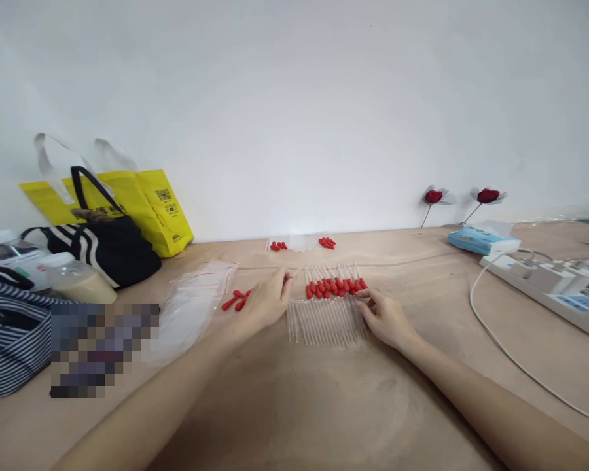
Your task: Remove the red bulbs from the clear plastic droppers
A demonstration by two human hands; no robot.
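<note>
A row of clear glass droppers with red rubber bulbs lies side by side on the wooden table. My left hand rests at the row's left end, fingers curled, fingertips touching the leftmost tubes. My right hand sits at the right end, fingers bent against the rightmost tubes. A few loose red bulbs lie just left of my left hand. Two more small groups of red-bulbed droppers lie farther back near the wall.
Clear plastic bags lie to the left. Beyond them stand a yellow tote, a black striped bag, a jar and a striped pouch. At right are a power strip with white cable, a blue packet and two red flowers.
</note>
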